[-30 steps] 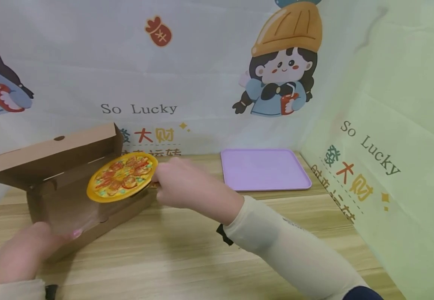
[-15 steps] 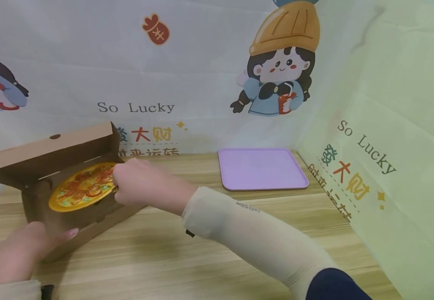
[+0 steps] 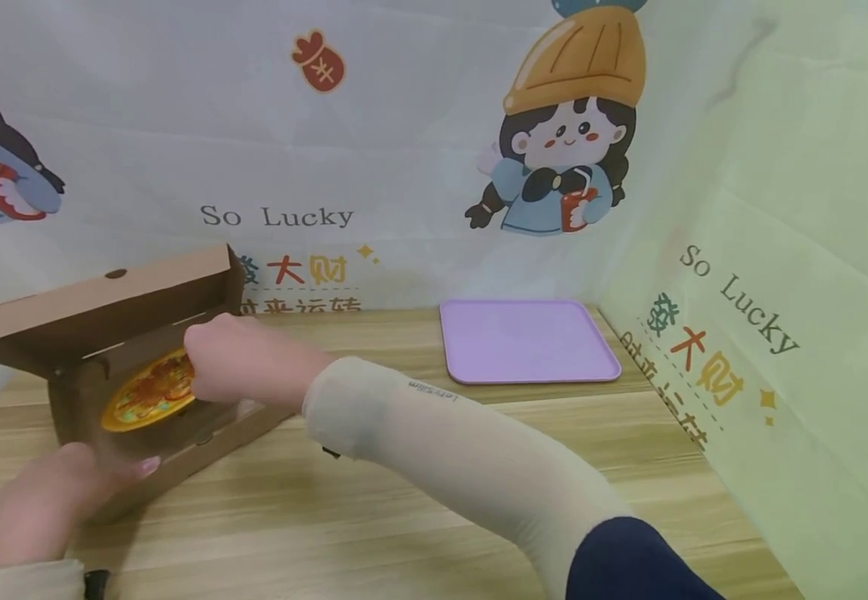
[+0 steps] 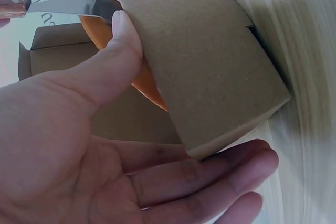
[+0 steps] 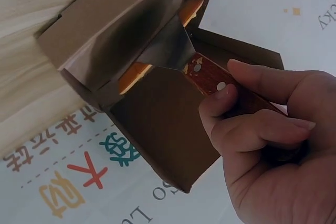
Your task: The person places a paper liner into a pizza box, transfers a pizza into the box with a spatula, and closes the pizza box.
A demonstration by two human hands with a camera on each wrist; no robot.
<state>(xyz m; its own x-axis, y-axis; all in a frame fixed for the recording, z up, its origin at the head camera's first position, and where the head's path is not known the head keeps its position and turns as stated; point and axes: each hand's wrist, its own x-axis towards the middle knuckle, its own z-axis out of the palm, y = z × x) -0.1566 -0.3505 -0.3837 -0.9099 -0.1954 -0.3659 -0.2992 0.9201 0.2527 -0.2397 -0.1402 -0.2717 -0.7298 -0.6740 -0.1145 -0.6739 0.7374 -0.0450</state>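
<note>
Here, a right hand [image 5: 278, 135] clamped its grip on a spatula [image 5: 207, 75], blade beneath a pizza [image 3: 151, 392] inside an open cardboard box [image 3: 209, 458], whose edge the left hand [image 4: 110, 156] held between thumb and fingers.

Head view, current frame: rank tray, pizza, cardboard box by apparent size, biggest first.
1. Cardboard box: clearly largest, lid open.
2. Tray: well below the box.
3. Pizza: smallest, by its visible part; the right hand hides its far right edge, so its full outline can't be seen.
</note>
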